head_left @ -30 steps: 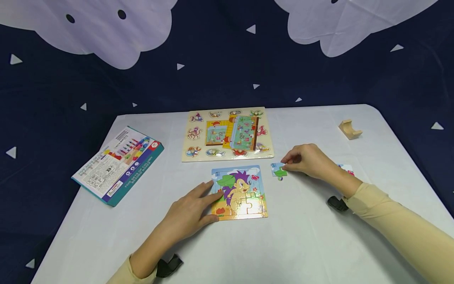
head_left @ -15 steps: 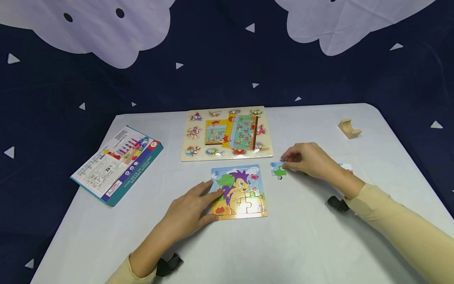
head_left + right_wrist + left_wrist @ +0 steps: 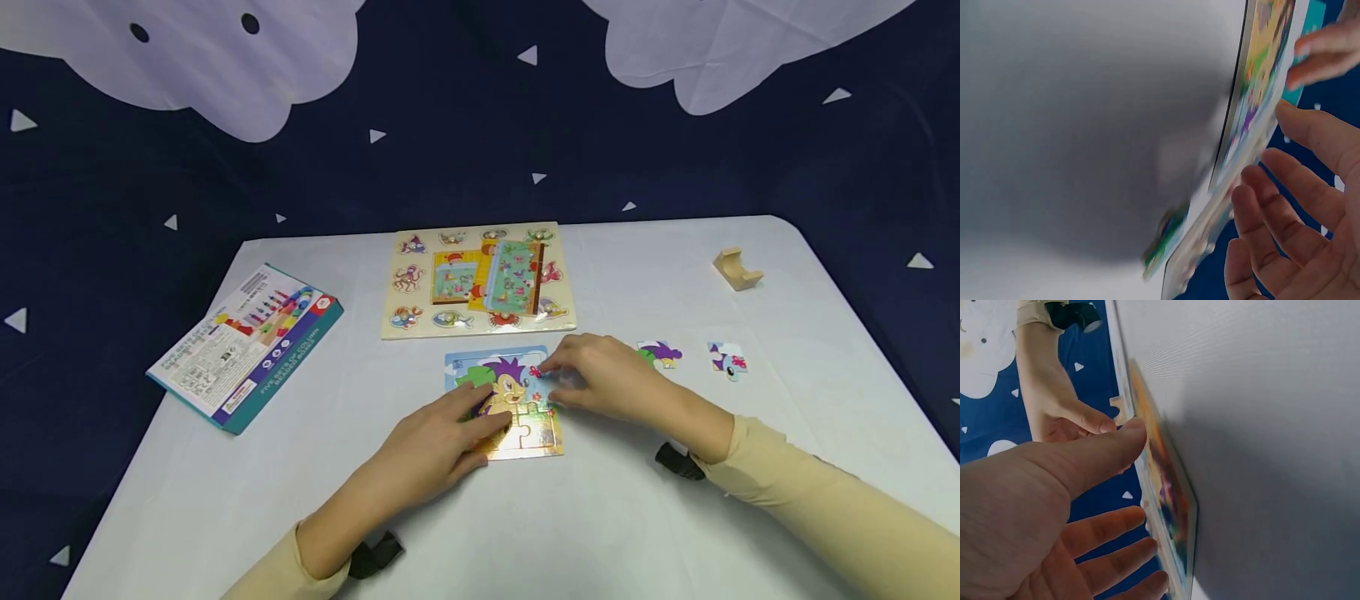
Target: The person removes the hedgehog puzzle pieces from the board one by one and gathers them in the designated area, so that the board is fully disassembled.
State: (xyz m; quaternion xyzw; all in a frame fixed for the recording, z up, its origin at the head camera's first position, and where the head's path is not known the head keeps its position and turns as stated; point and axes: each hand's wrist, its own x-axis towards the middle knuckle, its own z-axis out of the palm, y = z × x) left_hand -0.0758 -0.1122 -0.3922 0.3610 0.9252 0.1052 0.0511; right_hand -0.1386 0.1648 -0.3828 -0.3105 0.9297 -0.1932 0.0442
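A square jigsaw puzzle (image 3: 532, 439) with a purple-haired hedgehog lies flat in the middle of the table in the head view. Over its left and lower part reaches my left hand (image 3: 431, 446), fingers extended. My right hand (image 3: 611, 379) is at the puzzle's upper right edge, fingertips over that side. In the right wrist view, the right fingers (image 3: 1291, 187) are loosely bent with nothing seen between them. A purple-and-green puzzle piece (image 3: 662, 354) and a blue-and-purple puzzle piece (image 3: 727, 358) lie to the right. A greenish piece (image 3: 1166, 240) appears, blurred, in the right wrist view.
A wooden peg board (image 3: 408, 326) with sea animals and two aquarium cards (image 3: 517, 275) lies behind the puzzle. At left is a bead toy box (image 3: 247, 346). A small curved wooden block (image 3: 737, 269) stands at the back right. The white tabletop (image 3: 600, 533) bears everything.
My right hand has moved left from the loose leaf piece to the puzzle's right edge, baring two pieces behind it. The leaf piece is now hidden in the head view. My left hand slid rightward.
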